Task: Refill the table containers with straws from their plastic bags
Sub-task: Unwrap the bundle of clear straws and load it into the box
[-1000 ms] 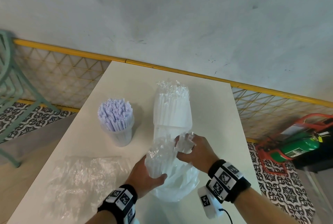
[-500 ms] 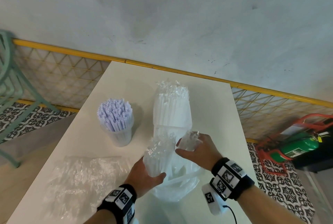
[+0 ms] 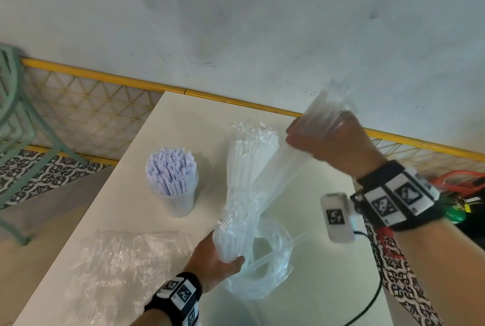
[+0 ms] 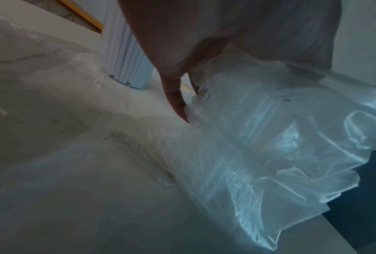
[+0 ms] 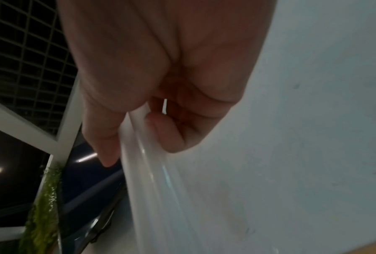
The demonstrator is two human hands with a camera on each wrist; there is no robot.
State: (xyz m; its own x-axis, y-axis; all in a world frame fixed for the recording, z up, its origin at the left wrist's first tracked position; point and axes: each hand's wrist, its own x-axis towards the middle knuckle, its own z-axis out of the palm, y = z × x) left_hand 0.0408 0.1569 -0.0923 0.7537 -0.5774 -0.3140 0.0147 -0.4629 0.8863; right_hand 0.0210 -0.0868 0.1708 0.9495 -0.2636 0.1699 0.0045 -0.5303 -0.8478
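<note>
On the white table (image 3: 183, 121) my left hand (image 3: 214, 264) grips the lower end of a bundle of white straws (image 3: 233, 231). My right hand (image 3: 336, 142) is raised at the far right and clenches the clear plastic bag (image 3: 284, 168), which stretches up from the bundle. The bag's slack end (image 3: 270, 276) lies crumpled by my left hand. The right wrist view shows the fingers (image 5: 172, 135) curled round the film (image 5: 152, 171). A clear cup of lilac straws (image 3: 172, 176) stands to the left. Behind the bundle stands a second wrapped pack of white straws (image 3: 252, 152).
An empty crumpled plastic bag (image 3: 126, 268) lies on the near left of the table. A green chair (image 3: 15, 121) stands at left, and a yellow-railed mesh fence (image 3: 86, 105) runs behind. A fire extinguisher (image 3: 456, 210) is on the floor at right. A black cable (image 3: 372, 297) crosses the table's near right corner.
My right hand rose up and away to the right, drawing the clear bag out long from the straw bundle. My left hand kept its grip in about the same place.
</note>
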